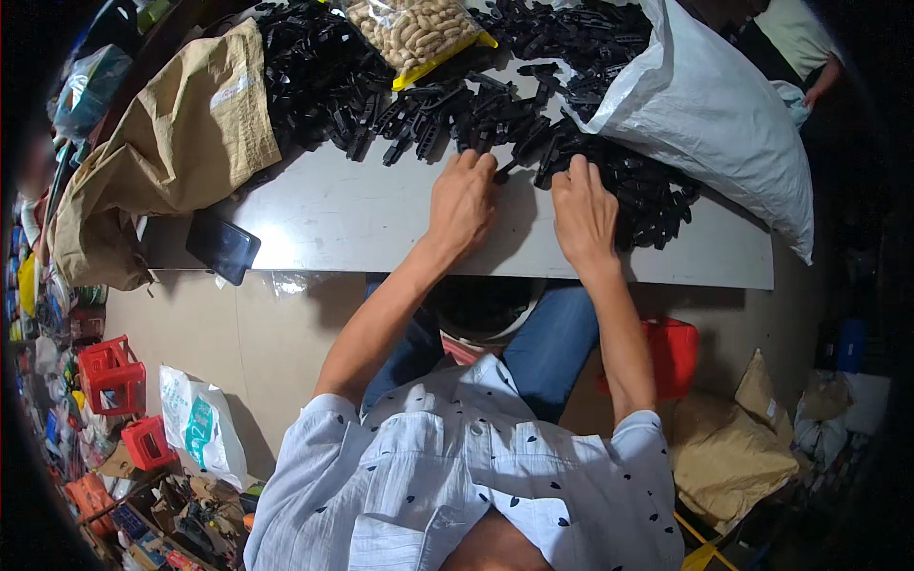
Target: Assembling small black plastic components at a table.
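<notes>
Many small black plastic parts [419, 119] lie heaped along the far side of the white table [352, 214]. My left hand [464, 200] is closed at the near edge of the heap, and a black part [506, 173] sticks out by its thumb side. A short way to the right, my right hand [584, 211] has its fingers curled down beside another pile of black parts [652, 195]. Whatever sits under those right fingertips is hidden.
A white woven sack [724, 124] lies on the table's right, a tan sack [181, 143] on its left. Near the left front edge rests a phone [223, 246]. A bag of peanuts [414, 33] sits at the back. Below are a bucket [481, 328] and red stools [111, 374].
</notes>
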